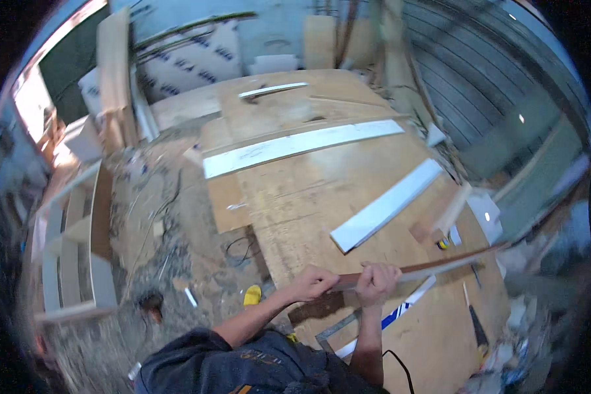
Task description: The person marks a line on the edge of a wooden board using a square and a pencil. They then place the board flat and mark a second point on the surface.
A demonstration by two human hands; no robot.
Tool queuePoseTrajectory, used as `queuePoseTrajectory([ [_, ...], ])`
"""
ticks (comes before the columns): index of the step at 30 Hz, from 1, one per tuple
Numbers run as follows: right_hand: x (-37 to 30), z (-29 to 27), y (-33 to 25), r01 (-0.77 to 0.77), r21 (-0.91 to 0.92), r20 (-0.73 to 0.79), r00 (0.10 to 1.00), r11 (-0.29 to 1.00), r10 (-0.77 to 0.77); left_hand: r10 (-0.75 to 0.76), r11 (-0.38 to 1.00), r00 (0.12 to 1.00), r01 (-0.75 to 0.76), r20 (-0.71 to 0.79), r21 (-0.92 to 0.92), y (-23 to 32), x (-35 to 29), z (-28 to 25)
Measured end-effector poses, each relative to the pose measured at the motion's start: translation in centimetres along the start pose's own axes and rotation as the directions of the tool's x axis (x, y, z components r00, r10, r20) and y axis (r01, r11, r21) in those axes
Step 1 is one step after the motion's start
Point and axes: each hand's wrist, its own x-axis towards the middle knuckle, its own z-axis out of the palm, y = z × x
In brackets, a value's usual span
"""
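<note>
My left hand [315,282] is closed around the near end of a long narrow board strip [433,267], brown along its upper edge and pale on its side. My right hand [377,282] grips the same strip a short way along, its fingers wrapped over the edge. From my hands the strip runs out to the right, above the plywood table [289,226]. Below it on the table lie a white-and-blue strip [400,312] and a grey metal square [338,326], partly hidden by my right forearm. A white board [387,205] lies diagonally beyond my hands.
Farther back, a longer white board [302,146] crosses the table. A tape measure [444,243] and a dark-handled tool [477,326] lie to the right. On the littered floor at left stands a shelf frame [102,282]. A black cable [400,364] curves near my right arm.
</note>
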Motion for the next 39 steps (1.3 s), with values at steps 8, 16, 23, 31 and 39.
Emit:
queuePoseTrajectory([
  [8,-0.2,-0.7,0.2,-0.016,0.069,-0.073,0.997,0.997,0.021,-0.080,0.993,0.995,0.084,0.056,-0.078,-0.8,-0.4,0.5],
  [16,-0.1,-0.8,0.0,-0.025,0.085,-0.080,0.996,0.996,0.032,-0.040,0.994,0.996,0.047,0.074,-0.095,-0.5,-0.4,0.1],
  [23,-0.2,-0.9,0.0,-0.027,0.065,-0.060,0.998,0.998,0.031,-0.034,0.996,0.998,0.038,0.049,-0.078,-1.0,-0.7,0.2],
  [31,0.3,-0.4,0.0,-0.014,0.074,-0.076,0.997,0.997,0.019,0.038,0.999,0.999,-0.037,0.009,-0.024,-0.2,-0.1,0.1],
  [39,0.4,-0.4,-0.3,-0.008,0.067,-0.075,0.997,0.998,0.013,0.016,0.999,1.000,-0.017,0.025,0.047,0.1,-0.4,0.1],
])
